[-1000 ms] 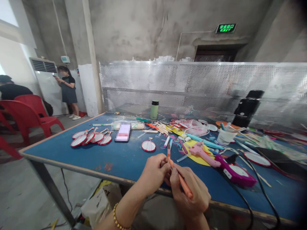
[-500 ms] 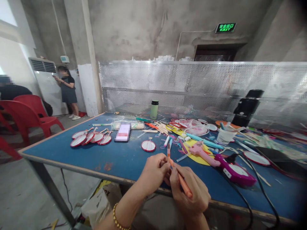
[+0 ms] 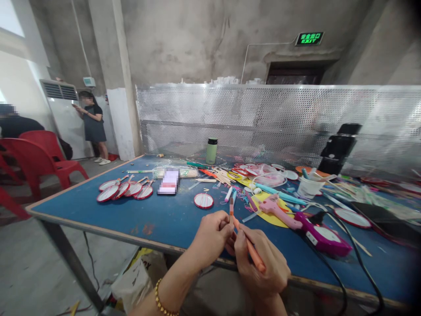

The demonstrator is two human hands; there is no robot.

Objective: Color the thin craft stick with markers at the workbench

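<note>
Over the near edge of the blue table [image 3: 98,206], the left hand [image 3: 212,235] and right hand [image 3: 261,263] meet, both closed on an orange stick [image 3: 250,250]: the right wraps its lower length, the left pinches near its upper end. Just right lies a purple glue gun [image 3: 324,239].

You had bright daylight from the window [image 3: 11,17] far left of your fingers; corners darkened, edges bowed, focus sharp.
</note>
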